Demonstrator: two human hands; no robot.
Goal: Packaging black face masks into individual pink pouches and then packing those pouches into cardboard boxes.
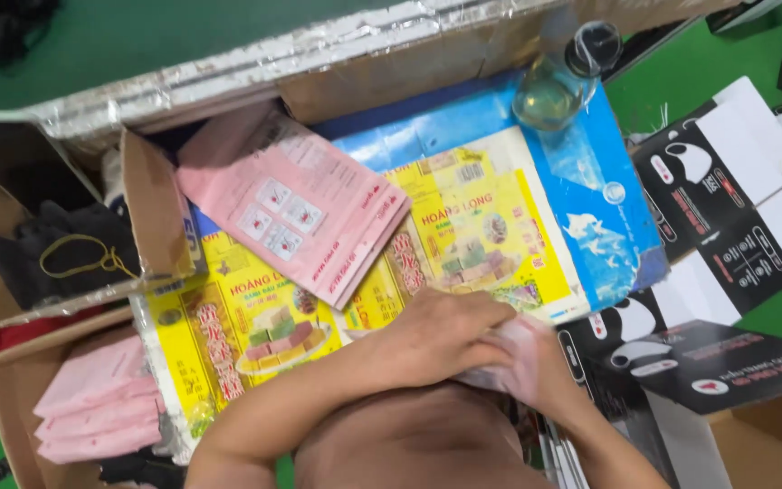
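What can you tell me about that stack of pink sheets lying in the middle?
The stack of pink sheets looks like thin paper or plastic mailers, pale pink with small white printed panels and red lettering along one edge. It lies flat and slightly fanned, turned at an angle, resting on yellow flattened cartons. Neither hand touches it.

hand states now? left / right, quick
Left hand: closed over the pale pink folded packet, gripping it.
Right hand: mostly hidden under the packet, touching it; grip cannot be told.
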